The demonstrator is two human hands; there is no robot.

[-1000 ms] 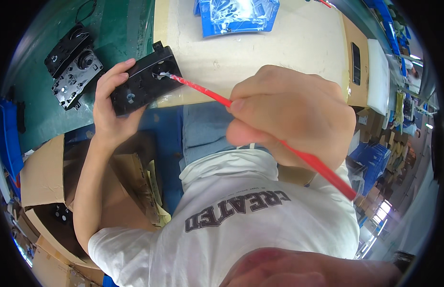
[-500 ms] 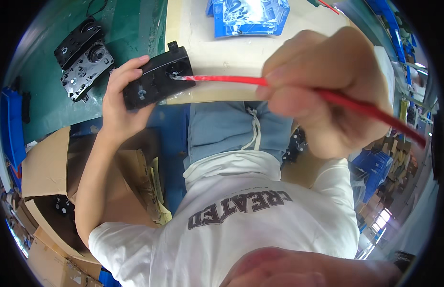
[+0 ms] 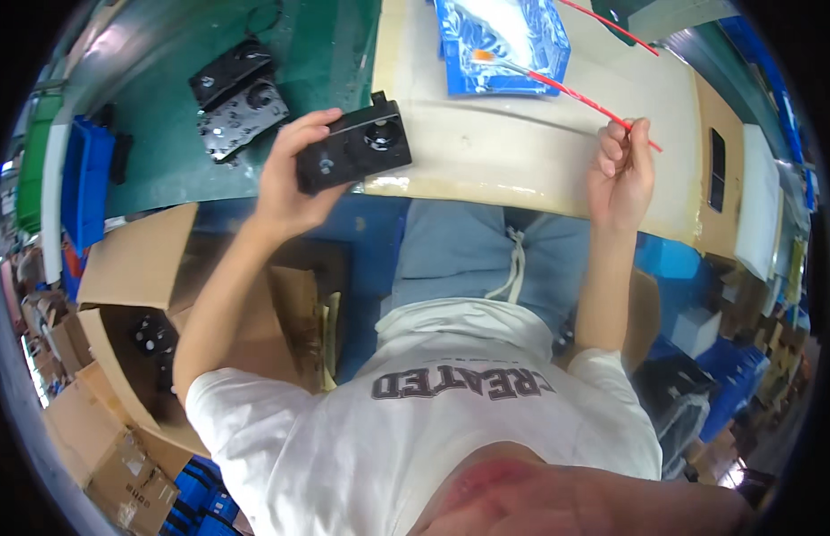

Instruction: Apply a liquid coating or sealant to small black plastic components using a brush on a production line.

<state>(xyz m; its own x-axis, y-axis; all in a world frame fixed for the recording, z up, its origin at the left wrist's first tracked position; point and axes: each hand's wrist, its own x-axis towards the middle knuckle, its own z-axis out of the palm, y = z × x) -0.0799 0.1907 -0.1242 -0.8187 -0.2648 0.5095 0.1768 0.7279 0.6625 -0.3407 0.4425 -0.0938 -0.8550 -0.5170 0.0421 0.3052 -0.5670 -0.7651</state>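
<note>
A black plastic part (image 3: 353,146) with two round openings is held up in the left hand (image 3: 285,174), the fingers wrapped over its left end and the thumb beneath; it is kept just above the near edge of the pale tabletop (image 3: 522,147), tilted slightly. A thin red brush (image 3: 571,89) is pinched between the fingertips of the right hand (image 3: 622,170), near its rear end. The brush is stretched away to the upper left, and its orange tip is dipped into a blue tray (image 3: 500,40) lined with clear plastic film at the far side of the tabletop. The brush and the black part are well apart. Two more black parts (image 3: 238,96) are laid on the green mat (image 3: 192,170) to the left. An open cardboard box (image 3: 120,295) with dark parts inside is seen below the left arm.
</note>
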